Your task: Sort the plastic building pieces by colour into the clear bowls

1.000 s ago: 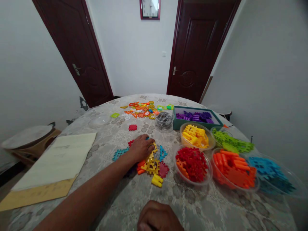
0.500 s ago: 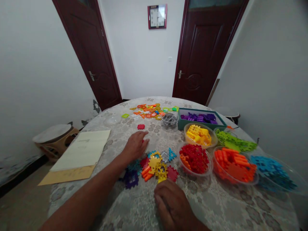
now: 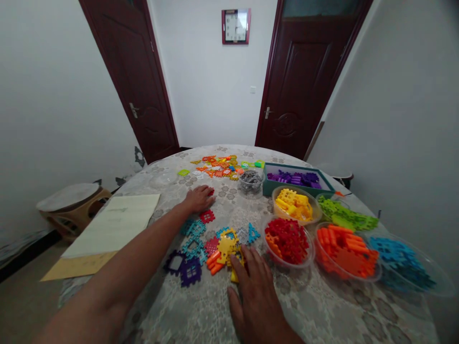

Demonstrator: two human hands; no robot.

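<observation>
My left hand (image 3: 200,198) reaches across the table, its fingers closed over a small red toothed plastic piece (image 3: 211,192) that they mostly cover. Just below that hand, a red window-shaped building piece (image 3: 207,216) lies flat. My right hand (image 3: 256,286) is open, fingers spread, with its fingertips over yellow pieces (image 3: 229,246) in the near pile. Around them lie orange rods (image 3: 214,263), teal toothed pieces (image 3: 193,243), a blue triangle (image 3: 253,232) and dark purple square frames (image 3: 191,271).
On the right stand clear bowls of red (image 3: 289,239), yellow (image 3: 294,204), orange (image 3: 347,251), green (image 3: 346,214) and blue pieces (image 3: 401,263). Behind them is a green box (image 3: 269,188) of purple pieces. Paper sheets (image 3: 111,224) lie left; mixed pieces (image 3: 218,167) lie at the far side.
My left hand has moved away from me onto the farther red piece, exposing the nearer red window piece. My right hand has moved forward and spread its fingers over the yellow pieces.
</observation>
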